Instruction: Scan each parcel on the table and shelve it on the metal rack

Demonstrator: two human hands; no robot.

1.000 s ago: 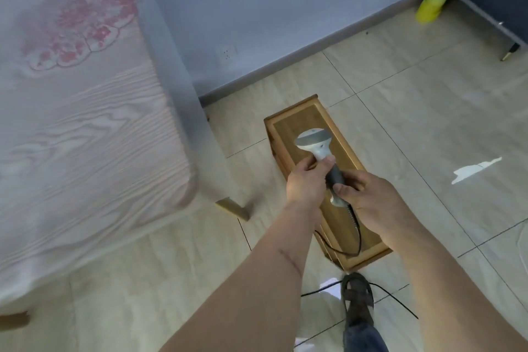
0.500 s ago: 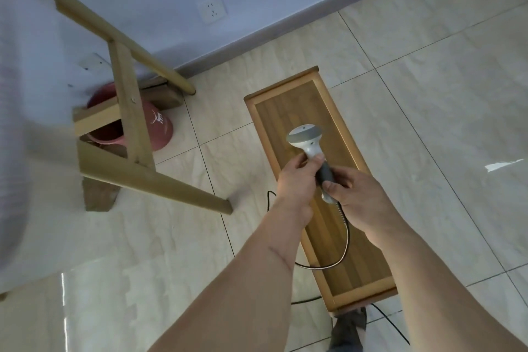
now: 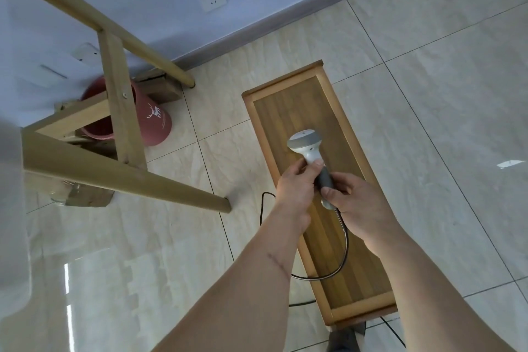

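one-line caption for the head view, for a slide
Both hands grip a corded barcode scanner above a long wooden box on the tiled floor.

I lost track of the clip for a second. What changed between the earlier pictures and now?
The view swung down off the tabletop, bringing the table legs and red bin into view. Both the left hand and right hand still hold the scanner over the wooden bench.

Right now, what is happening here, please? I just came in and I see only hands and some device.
A person holds a handheld barcode scanner in both hands: the left hand grips it below the head, the right hand grips the lower handle. Its cable loops down to the floor. They stand over a long wooden box on the tiles, beside the wooden table legs. No parcel or rack is in view.
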